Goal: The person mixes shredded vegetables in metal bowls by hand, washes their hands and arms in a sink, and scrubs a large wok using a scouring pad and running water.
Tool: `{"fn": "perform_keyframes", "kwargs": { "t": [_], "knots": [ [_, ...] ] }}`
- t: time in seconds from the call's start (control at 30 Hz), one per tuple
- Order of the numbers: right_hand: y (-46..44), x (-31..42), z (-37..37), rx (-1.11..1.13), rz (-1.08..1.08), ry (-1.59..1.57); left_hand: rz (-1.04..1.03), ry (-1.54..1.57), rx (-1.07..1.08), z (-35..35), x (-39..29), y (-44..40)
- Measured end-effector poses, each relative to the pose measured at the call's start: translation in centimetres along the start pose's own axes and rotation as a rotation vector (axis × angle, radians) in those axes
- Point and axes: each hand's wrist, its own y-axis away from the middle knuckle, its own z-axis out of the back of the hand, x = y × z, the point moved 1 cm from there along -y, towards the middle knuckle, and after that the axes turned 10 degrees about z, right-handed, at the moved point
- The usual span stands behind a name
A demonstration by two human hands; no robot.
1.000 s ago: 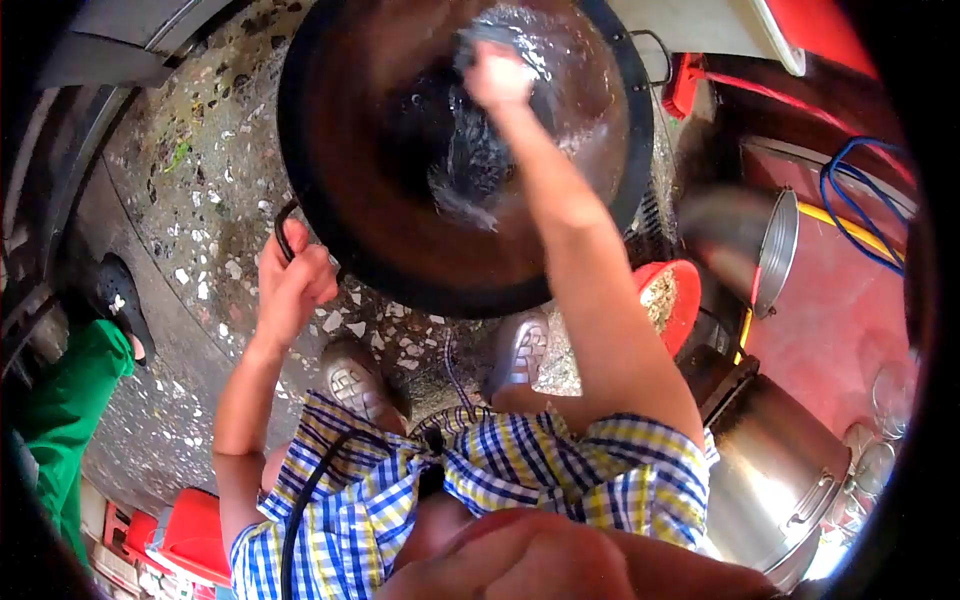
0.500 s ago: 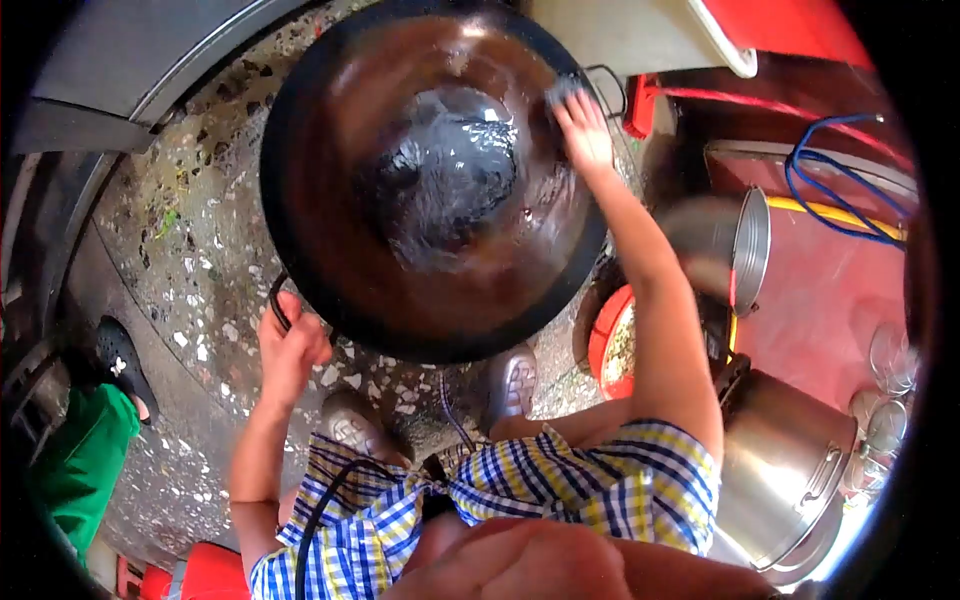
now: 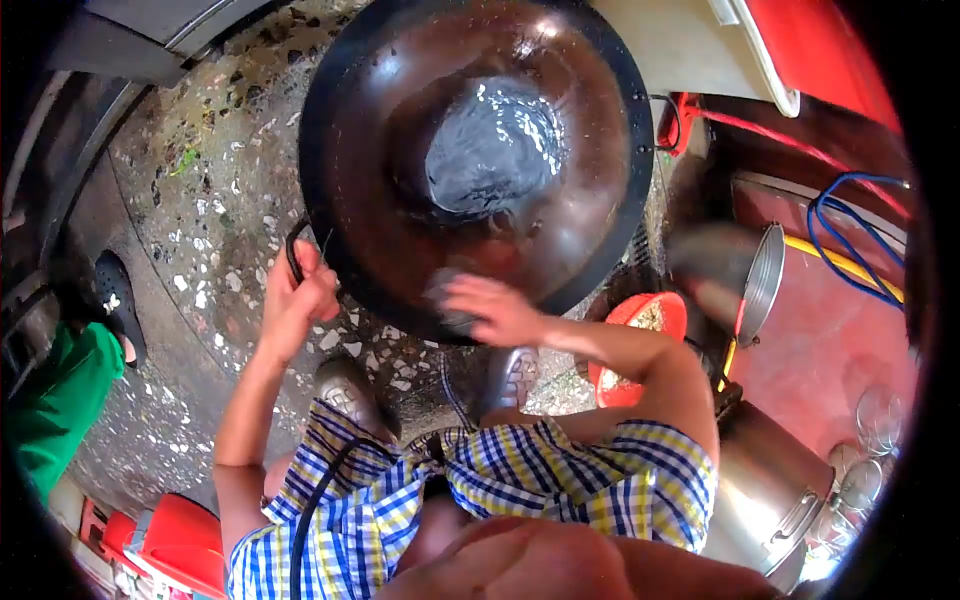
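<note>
Over the floor [image 3: 215, 265], the wok [image 3: 375, 170] is being steadied by its handle [image 3: 293, 250] in the closed left hand [image 3: 298, 298]; a blurred pad [image 3: 448, 288] is being held, ideally flat, inside its rim by the loosely curved right hand [image 3: 500, 312].

Speckled floor [image 3: 215, 240] under my silver shoes [image 3: 345, 392]
Pale chips [image 3: 331, 340] surround them below centre; a small green scrap [image 3: 185, 161] lies upper left, and a black clog [image 3: 117, 298] stands at far left.

Worn on the head, the camera looks steeply down.
</note>
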Motion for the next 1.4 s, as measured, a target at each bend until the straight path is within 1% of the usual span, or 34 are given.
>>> {"fn": "perform_keyframes", "kwargs": {
  "t": [0.07, 0.1, 0.13, 0.2, 0.23, 0.27, 0.3, 0.37, 0.43, 0.5, 0.53, 0.57, 0.63, 0.67, 0.7, 0.73, 0.77, 0.8, 0.83, 0.87, 0.9, 0.93, 0.97, 1.0, 1.03, 1.1, 1.13, 1.17, 1.2, 1.27, 1.3, 1.33, 1.37, 1.4],
  "knots": [
    [5.1, -5.1, 3.7, 0.013, 0.015, 0.251, 0.009, 0.008, 0.018, -0.1, -0.1, 0.2],
    [6.2, -8.1, 4.8, 0.0, -0.161, 0.489, 0.013, 0.004, 0.018, -0.3, -0.3, 0.2],
    [4.2, -9.6, 7.4, 0.021, -0.273, 0.665, -0.01, -0.005, 0.021, -0.7, -0.5, 0.1],
    [-1.2, -14.9, 8.5, -0.248, -0.278, 0.829, -0.03, -0.018, 0.024, -1.1, -0.7, 0.1],
    [-5.1, -15.5, 8.9, -0.462, -0.359, 0.826, -0.016, -0.027, 0.044, -1.3, -0.9, -0.1],
    [-9.3, -16.0, 9.4, -0.59, -0.419, 0.815, -0.002, -0.035, 0.063, -1.3, -1.1, -0.4],
    [-12.9, -16.0, 8.9, -0.784, -0.383, 0.841, 0.008, -0.036, 0.062, -1.1, -1.2, -0.7],
    [-19.0, -13.2, 7.4, -0.865, -0.266, 0.65, -0.015, -0.026, 0.094, -0.7, -1.6, -1.3],
    [-19.1, -10.4, 1.8, -0.822, 0.137, 0.425, -0.014, -0.006, 0.095, -0.3, -1.2, -1.4],
    [-13.0, -4.6, 0.2, -0.456, 0.092, 0.078, -0.013, -0.028, 0.056, -0.1, -1.0, -1.2],
    [-8.5, -3.9, -0.3, -0.24, 0.034, -0.02, -0.013, -0.064, 0.058, -0.1, -0.9, -1.0],
    [-3.9, -4.0, 0.4, -0.098, -0.024, 0.026, -0.013, -0.06, 0.068, 0.1, -0.6, -0.8],
    [3.3, -5.8, 4.0, 0.15, -0.212, 0.326, -0.003, -0.043, 0.062, 0.4, 0.2, -0.3],
    [5.0, -7.3, 7.1, 0.198, -0.247, 0.451, -0.015, -0.052, 0.065, 0.7, 0.5, -0.1],
    [5.7, -9.1, 10.2, 0.178, -0.413, 0.679, -0.006, -0.046, 0.074, 0.9, 0.8, -0.2],
    [5.1, -12.6, 12.8, 0.022, -0.437, 1.0, -0.02, -0.078, 0.073, 1.2, 0.8, -0.4],
    [4.1, -16.2, 16.0, -0.147, -0.409, 1.179, -0.034, -0.111, 0.073, 1.4, 0.7, -0.6],
    [0.5, -16.8, 19.0, -0.304, -0.499, 1.323, -0.027, -0.115, 0.081, 1.2, 0.3, -0.6],
    [-2.8, -18.1, 21.1, -0.528, -0.465, 1.377, -0.029, -0.116, 0.082, 0.8, 0.0, -0.3],
    [-7.1, -19.0, 22.5, -0.671, -0.486, 1.329, -0.025, -0.072, 0.109, 0.3, -0.1, 0.4],
    [-11.8, -17.5, 23.5, -0.796, -0.391, 1.176, -0.008, -0.022, 0.134, -0.1, -0.3, 0.9],
    [-16.7, -16.1, 21.8, -0.99, -0.241, 1.146, -0.008, -0.025, 0.126, -0.2, -0.7, 0.8],
    [-21.5, -13.1, 20.1, -1.072, -0.189, 1.11, -0.026, -0.027, 0.15, -0.3, -1.2, 0.4],
    [-25.3, -13.9, 16.8, -1.057, -0.253, 0.91, -0.03, -0.025, 0.18, -0.3, -1.4, 0.3],
    [-27.2, -12.4, 12.4, -0.997, -0.082, 0.67, -0.016, -0.024, 0.178, -0.2, -1.5, 0.2],
    [-24.5, -5.2, 3.9, -0.881, 0.26, 0.174, 0.009, -0.024, 0.131, 0.1, -1.6, 0.1],
    [-20.7, -1.8, 1.0, -0.693, 0.273, -0.036, 0.01, -0.017, 0.126, 0.1, -1.4, 0.2],
    [-15.8, 1.3, -0.2, -0.531, 0.193, -0.241, 0.012, -0.016, 0.125, -0.1, -1.0, 0.3],
    [-10.9, 2.6, -0.7, -0.373, 0.151, -0.314, -0.01, -0.044, 0.118, -0.4, -0.6, 0.4],
    [-0.8, 1.8, 0.0, -0.024, 0.036, -0.139, 0.011, -0.057, 0.115, -0.4, 0.1, 0.8],
    [3.8, 0.7, 1.6, -0.031, 0.024, 0.0, 0.025, -0.054, 0.103, -0.4, 0.2, 0.8],
    [6.2, -1.3, 4.2, 0.209, -0.105, 0.218, 0.005, -0.093, 0.116, -0.3, 0.1, 0.7],
    [9.8, -4.5, 5.9, 0.016, -0.07, 0.136, -0.015, -0.132, 0.129, -0.3, 0.0, 0.8],
    [10.9, -7.0, 8.2, 0.003, -0.459, -0.163, -0.014, -0.138, 0.149, -0.8, -0.4, 1.1]
  ]
}}
